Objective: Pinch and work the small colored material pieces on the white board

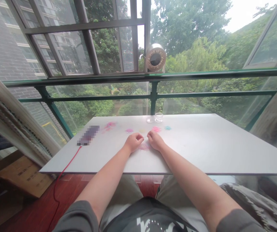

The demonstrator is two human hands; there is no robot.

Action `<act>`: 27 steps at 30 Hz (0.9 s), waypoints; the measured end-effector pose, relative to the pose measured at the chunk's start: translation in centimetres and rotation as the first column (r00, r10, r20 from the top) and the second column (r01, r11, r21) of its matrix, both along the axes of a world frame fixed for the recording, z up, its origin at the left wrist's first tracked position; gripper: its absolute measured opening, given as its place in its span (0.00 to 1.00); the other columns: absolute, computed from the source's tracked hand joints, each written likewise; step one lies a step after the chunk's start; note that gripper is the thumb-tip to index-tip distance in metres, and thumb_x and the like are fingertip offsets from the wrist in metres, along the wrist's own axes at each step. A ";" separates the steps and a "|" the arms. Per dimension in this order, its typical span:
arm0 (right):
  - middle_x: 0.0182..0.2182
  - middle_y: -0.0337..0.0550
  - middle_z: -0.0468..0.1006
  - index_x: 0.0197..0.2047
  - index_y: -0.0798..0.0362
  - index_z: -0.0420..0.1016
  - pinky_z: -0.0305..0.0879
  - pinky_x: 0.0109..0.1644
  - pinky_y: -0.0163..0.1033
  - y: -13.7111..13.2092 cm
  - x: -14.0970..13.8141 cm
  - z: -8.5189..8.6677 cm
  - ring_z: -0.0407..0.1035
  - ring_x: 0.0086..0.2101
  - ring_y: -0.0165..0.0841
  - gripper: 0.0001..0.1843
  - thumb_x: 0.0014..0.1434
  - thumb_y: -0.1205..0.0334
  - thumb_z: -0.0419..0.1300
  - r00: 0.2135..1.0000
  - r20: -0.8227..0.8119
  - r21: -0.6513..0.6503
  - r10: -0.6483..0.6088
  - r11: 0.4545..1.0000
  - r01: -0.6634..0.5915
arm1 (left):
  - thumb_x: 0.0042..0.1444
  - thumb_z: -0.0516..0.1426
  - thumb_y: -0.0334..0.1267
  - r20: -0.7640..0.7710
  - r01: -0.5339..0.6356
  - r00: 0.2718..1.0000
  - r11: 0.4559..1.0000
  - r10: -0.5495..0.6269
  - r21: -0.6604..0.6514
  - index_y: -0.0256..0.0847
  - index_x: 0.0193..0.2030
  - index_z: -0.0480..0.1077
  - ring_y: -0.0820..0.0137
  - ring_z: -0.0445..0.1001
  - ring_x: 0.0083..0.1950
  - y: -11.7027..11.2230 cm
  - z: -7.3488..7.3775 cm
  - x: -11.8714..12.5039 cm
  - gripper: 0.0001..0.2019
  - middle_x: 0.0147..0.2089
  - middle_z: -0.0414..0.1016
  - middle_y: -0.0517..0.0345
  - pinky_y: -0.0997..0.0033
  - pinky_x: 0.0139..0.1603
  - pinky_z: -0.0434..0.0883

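Note:
My left hand (134,142) and my right hand (155,140) are close together over the middle of the white table (196,145). Both are closed in a pinch, fingertips facing each other across a small gap. A thin pale strand seems to span that gap, too fine to name surely. Just below the hands lies a loose pinkish-purple scatter of tiny pieces (143,147). Beyond them are small heaps of tiny pieces: purple (129,130), faint yellow (142,130), bright pink (156,129) and teal (168,128). Whether these are beads or bands cannot be made out.
Small clear round containers (159,119) stand at the table's far edge. More pink pieces (110,125) lie left. A blurred-out device (88,135) with a red cable (67,166) rests at the left. A round fan-like device (155,58) sits above the green railing (196,75). A cardboard box (24,172) is on the floor.

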State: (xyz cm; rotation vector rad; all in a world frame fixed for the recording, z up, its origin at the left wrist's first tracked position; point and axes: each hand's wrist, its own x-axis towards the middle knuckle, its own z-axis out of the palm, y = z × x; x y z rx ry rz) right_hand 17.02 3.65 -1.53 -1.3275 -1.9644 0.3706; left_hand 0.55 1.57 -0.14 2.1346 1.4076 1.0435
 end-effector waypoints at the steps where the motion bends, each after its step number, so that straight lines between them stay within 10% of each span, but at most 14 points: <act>1: 0.27 0.41 0.71 0.31 0.54 0.65 0.55 0.34 0.34 0.1 0.1 0.0 0.62 0.29 0.29 0.06 0.55 0.64 0.48 1.000 -0.016 -0.005 -0.002 1.000 0.001 | 0.48 0.53 0.39 0.006 -0.012 1.000 1.000 0.012 0.001 0.38 0.30 0.71 0.71 0.71 0.34 0.0 0.0 0.0 0.09 0.31 0.75 0.57 0.73 0.36 0.67; 13: 0.24 0.39 0.71 0.28 0.54 0.65 0.57 0.31 0.34 0.4 0.4 0.0 0.63 0.25 0.29 0.07 0.52 0.62 0.48 0.986 -0.166 -0.046 -0.009 0.999 0.001 | 0.47 0.54 0.40 0.027 -0.041 0.999 0.999 0.042 -0.012 0.38 0.31 0.71 0.71 0.71 0.34 0.1 -0.1 -0.2 0.09 0.32 0.75 0.57 0.73 0.37 0.67; 21: 0.27 0.46 0.73 0.31 0.55 0.68 0.57 0.34 0.36 0.7 6.0 0.5 0.64 0.29 0.33 0.10 0.52 0.61 0.48 0.840 -0.227 -0.032 -0.493 0.866 0.500 | 0.47 0.53 0.40 0.004 -0.014 1.000 0.997 0.014 -0.082 0.39 0.31 0.71 0.70 0.71 0.34 -0.5 0.1 0.0 0.09 0.32 0.75 0.57 0.71 0.38 0.67; 27: 0.27 0.44 0.73 0.31 0.54 0.68 0.57 0.34 0.35 0.8 6.7 0.0 0.64 0.29 0.32 0.09 0.52 0.61 0.49 0.890 -0.177 -0.044 -0.420 0.907 0.419 | 0.47 0.53 0.39 -0.025 -0.003 1.000 0.998 0.002 -0.070 0.39 0.30 0.71 0.71 0.70 0.32 -0.4 -0.2 0.1 0.08 0.32 0.75 0.58 0.73 0.35 0.67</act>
